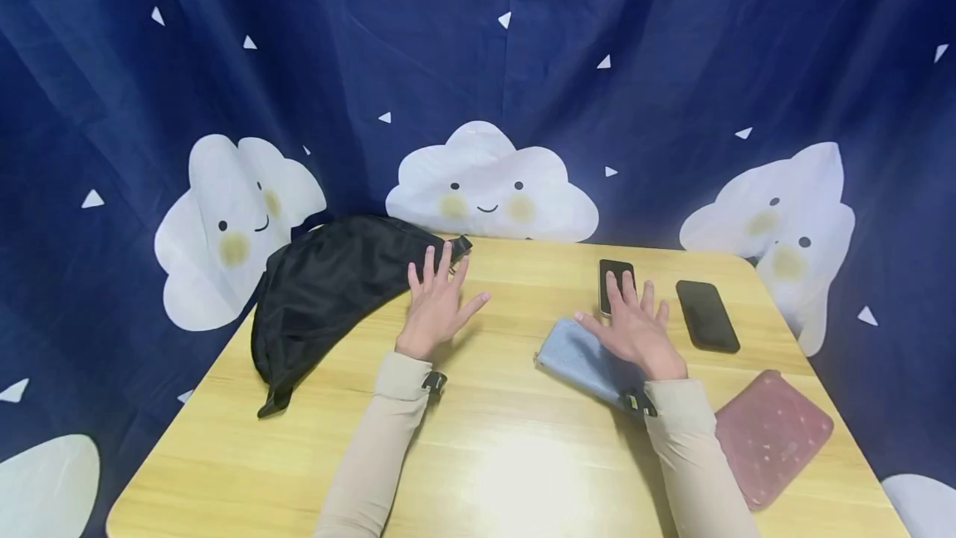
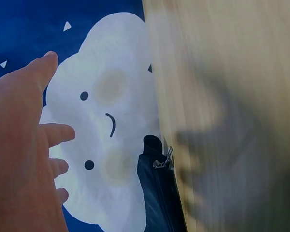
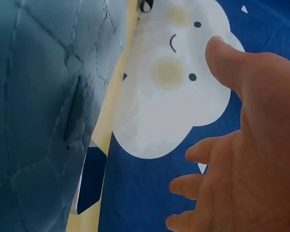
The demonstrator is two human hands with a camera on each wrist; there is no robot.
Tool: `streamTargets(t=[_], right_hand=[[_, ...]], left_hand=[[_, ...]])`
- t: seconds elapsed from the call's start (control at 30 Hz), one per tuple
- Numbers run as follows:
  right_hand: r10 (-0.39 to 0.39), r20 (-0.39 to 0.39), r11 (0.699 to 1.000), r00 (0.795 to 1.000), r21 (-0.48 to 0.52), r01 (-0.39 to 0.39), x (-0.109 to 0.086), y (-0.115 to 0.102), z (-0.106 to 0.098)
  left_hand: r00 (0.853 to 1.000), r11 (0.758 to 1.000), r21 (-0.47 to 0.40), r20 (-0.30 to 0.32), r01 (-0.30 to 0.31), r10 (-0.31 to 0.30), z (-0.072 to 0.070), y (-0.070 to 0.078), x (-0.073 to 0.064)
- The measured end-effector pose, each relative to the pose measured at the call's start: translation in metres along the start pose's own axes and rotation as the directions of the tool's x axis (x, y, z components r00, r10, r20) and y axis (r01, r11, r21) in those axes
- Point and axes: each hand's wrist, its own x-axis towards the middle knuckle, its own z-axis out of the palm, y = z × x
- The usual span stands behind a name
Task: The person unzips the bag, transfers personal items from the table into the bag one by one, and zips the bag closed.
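Note:
My left hand (image 1: 436,305) hovers with fingers spread just right of a black crescent-shaped bag (image 1: 336,281); it holds nothing. In the left wrist view the bag's end shows a strap loop and a metal zipper pull (image 2: 165,160). Over a light blue zip wallet (image 1: 578,355) my right hand (image 1: 635,326) is held with straight, spread fingers, also with nothing in it. From the head, its fingertips overlap a black phone (image 1: 607,297) behind the wallet. The right wrist view shows the wallet's quilted surface (image 3: 34,116) close up, apart from the hand.
A second dark phone (image 1: 707,316) lies at the right of the wooden table (image 1: 478,438). Nearer on that side is a dusty-pink square pouch (image 1: 777,438), partly behind the right sleeve. A navy curtain (image 1: 448,40) with white clouds hangs along the table's back and sides.

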Motion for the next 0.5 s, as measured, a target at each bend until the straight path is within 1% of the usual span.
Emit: streamTargets(t=[0.1,0.33,0.5], right_hand=[[-0.007,0.004,1.000,1.000,0.015,0.007,0.000,0.000,0.001],[-0.041,0.037,0.997,0.998,0.068,0.038,-0.002,-0.006,0.001],[-0.082,0.053,0.990,0.995,0.115,0.075,-0.004,-0.012,0.004]], left_hand=[[1.000,1.000,-0.013,0.003,-0.003,0.003,0.001,0.002,0.000],[0.998,1.000,-0.007,0.065,-0.021,0.021,0.003,0.007,0.000],[0.996,0.999,-0.037,0.089,-0.025,0.028,0.005,0.008,-0.007]])
